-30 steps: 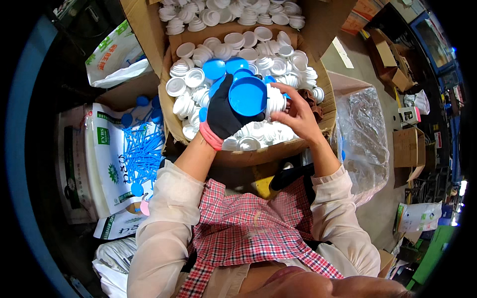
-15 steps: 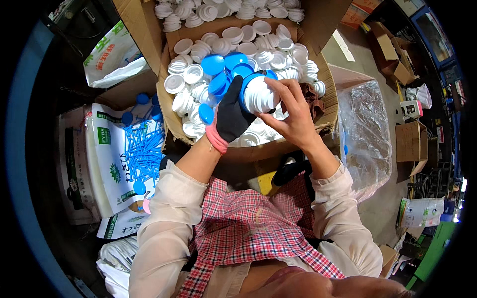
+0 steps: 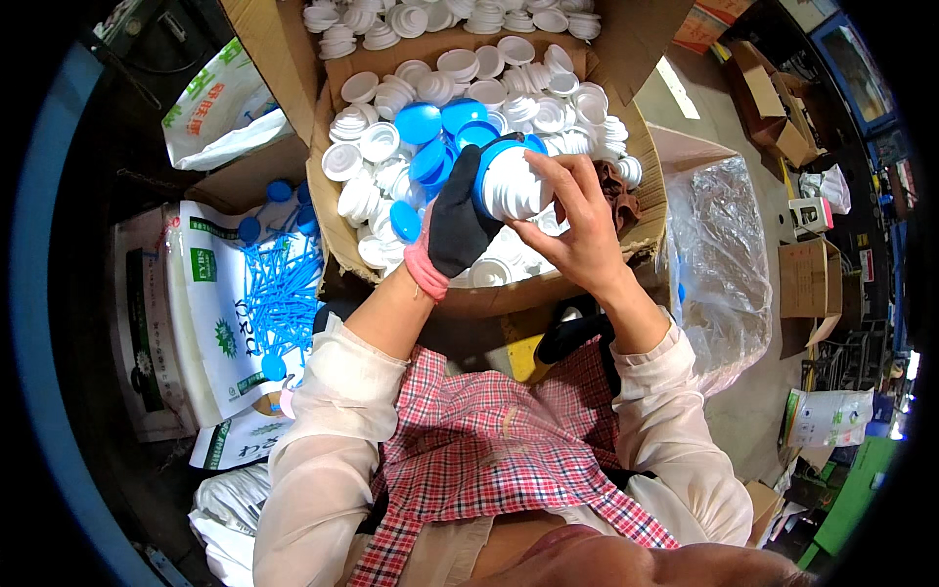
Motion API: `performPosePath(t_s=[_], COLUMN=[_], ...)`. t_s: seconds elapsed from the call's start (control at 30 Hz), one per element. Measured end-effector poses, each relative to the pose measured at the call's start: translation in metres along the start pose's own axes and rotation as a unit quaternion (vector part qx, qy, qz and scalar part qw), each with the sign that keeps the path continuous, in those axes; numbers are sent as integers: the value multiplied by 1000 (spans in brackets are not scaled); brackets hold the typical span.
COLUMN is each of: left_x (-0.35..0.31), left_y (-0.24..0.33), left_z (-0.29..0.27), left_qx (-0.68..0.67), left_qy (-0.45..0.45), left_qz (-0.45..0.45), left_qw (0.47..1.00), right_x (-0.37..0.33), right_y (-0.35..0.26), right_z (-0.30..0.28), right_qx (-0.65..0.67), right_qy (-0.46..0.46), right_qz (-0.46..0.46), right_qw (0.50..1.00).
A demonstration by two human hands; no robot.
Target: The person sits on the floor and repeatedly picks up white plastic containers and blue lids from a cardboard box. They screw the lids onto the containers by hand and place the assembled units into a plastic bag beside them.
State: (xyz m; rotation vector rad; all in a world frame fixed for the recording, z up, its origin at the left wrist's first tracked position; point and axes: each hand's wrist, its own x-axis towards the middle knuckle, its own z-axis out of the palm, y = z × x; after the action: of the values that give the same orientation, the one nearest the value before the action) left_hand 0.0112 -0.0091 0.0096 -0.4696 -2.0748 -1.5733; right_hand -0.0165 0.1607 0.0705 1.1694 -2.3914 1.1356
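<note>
Where your left hand (image 3: 462, 223) is: above the front part of the cardboard box (image 3: 509, 297), in a black glove with a pink band (image 3: 424, 270) at the wrist, closed around a blue cap (image 3: 485, 161).
White ridged piece (image 3: 514, 186): between your two hands, set against the blue cap, its ridges turned toward you.
Your right hand (image 3: 590, 240): bare, thumb and fingers bent around the near and far edges of the white ridged piece, gripping it.
Loose blue caps (image 3: 419, 124): several beyond and to the left of your glove, lying on the heap of white pieces (image 3: 380, 143).
Brown cloth (image 3: 619, 201): bunched inside the box, right of your right hand's fingers.
Blue rods (image 3: 279, 298): in a tangle on a white bag (image 3: 207, 323), to your left.
Clear plastic liner (image 3: 729, 274): crumpled, just right of the cardboard box.
</note>
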Motion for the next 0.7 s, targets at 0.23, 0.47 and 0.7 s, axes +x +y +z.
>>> performPosePath(t_s=[0.23,0.47,0.7], left_x=[9,8,-14], left_y=[21,18,15], left_z=[-5,9,39], left_qx=[-354,-227,36], left_qy=[-29,-66,11], left_qz=[-243,-271,-199], left_qw=[902,933,979], right_x=[1,5,4], right_y=[2,30,66], right_z=[-4,17,36], right_qx=[-42,343,292], right_qy=[-6,118,211], right_qz=[-22,332,325], right_qw=[999,871,874])
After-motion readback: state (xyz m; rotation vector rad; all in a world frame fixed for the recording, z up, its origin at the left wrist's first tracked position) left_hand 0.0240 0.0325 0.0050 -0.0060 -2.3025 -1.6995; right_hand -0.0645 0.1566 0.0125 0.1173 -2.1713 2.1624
